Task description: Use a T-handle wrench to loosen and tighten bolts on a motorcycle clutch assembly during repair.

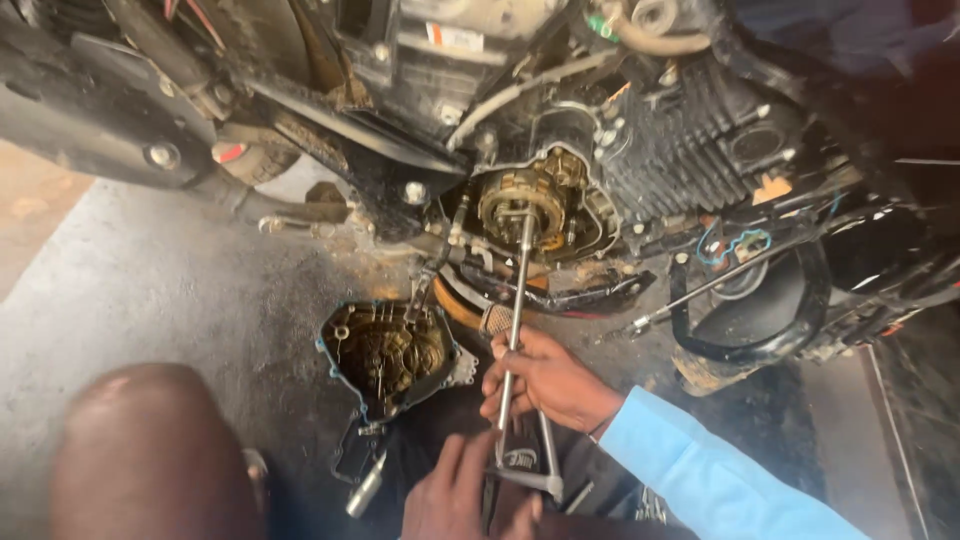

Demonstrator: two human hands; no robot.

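A long steel T-handle wrench point(518, 290) runs from the exposed clutch assembly point(520, 205) in the open side of a motorcycle engine point(690, 150) down toward me. My right hand point(545, 382), in a light blue sleeve, is wrapped around the lower part of its shaft. My left hand point(455, 495) sits at the bottom edge, fingers curled at the left end of the wrench's crossbar point(530, 478). The wrench's socket end is seated on the centre of the clutch.
The removed engine cover point(385, 352), with a blue gasket rim, lies inside-up on the concrete floor point(170, 280). A small metal socket tool point(365, 487) lies below it. My knee point(150, 455) fills the lower left. A black crash guard point(745, 345) and a footpeg point(496, 320) flank the wrench.
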